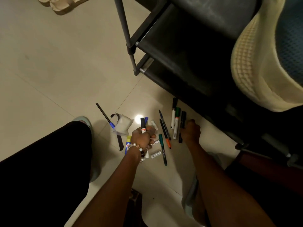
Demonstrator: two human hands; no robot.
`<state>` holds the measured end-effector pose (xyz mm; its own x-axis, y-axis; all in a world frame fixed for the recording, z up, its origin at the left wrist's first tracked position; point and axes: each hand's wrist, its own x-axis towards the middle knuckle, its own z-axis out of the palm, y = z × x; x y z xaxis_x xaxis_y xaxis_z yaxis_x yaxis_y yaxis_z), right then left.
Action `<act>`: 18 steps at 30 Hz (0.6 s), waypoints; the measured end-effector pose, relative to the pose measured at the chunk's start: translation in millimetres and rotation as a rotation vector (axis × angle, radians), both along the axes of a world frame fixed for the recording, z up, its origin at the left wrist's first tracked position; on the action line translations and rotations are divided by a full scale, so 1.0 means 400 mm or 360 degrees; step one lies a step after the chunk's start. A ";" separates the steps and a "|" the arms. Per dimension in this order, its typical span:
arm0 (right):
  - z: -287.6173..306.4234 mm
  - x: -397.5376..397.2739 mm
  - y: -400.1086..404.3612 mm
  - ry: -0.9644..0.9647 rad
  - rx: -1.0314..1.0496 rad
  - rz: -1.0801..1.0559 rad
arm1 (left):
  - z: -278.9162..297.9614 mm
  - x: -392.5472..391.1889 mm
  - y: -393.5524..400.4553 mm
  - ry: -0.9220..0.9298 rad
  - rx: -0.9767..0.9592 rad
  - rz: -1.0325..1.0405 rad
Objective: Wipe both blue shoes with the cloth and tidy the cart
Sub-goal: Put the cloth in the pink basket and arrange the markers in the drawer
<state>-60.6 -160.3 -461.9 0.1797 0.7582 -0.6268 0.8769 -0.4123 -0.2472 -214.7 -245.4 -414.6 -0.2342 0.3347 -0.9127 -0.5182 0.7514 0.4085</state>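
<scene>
Markers (175,122) and pens lie scattered on the floor (49,71) just off the cart (180,51)'s lower corner, long axes mostly pointing toward it. Left hand (143,136), fingers closed, grips one black-capped marker (143,125) upright; farther right, the right hand (191,131) curls onto a black marker (182,126), grip not clearly closed. Remaining markers lie between the hands, nearer the right; no blue shoes clearly identifiable.

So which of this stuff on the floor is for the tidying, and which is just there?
For the job: black marker in left hand; black marker under right hand; green marker; batteries; black cart.

Just there: beige sandal; cream cushion.
</scene>
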 end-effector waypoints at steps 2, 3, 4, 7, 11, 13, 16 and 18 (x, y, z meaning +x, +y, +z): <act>0.045 -0.003 -0.012 0.0107 0.0062 -0.0195 | -0.001 0.009 0.003 -0.0015 0.0046 0.0062; 0.077 -0.007 -0.017 0.0234 0.0061 -0.0276 | 0.005 0.014 0.008 -0.0035 0.0078 0.0087; 0.105 -0.009 -0.026 0.0409 -0.0018 -0.0311 | 0.010 0.020 0.012 -0.0065 0.0115 0.0096; 0.166 -0.012 -0.063 0.0956 -0.0401 -0.0364 | 0.021 0.039 0.021 -0.0120 0.0154 0.0046; 0.102 -0.007 -0.069 0.0323 0.0065 -0.0237 | 0.007 0.044 0.012 0.0023 0.0143 -0.0038; 0.054 -0.019 -0.053 0.0177 0.0044 -0.0058 | -0.003 0.031 0.001 -0.0024 0.0095 0.0024; 0.001 -0.036 -0.039 0.0067 -0.0097 0.0173 | -0.019 0.007 -0.004 -0.0132 0.0104 0.0191; 0.002 -0.041 -0.034 0.0037 -0.0088 0.0104 | -0.028 0.000 -0.004 -0.0123 0.0119 0.0200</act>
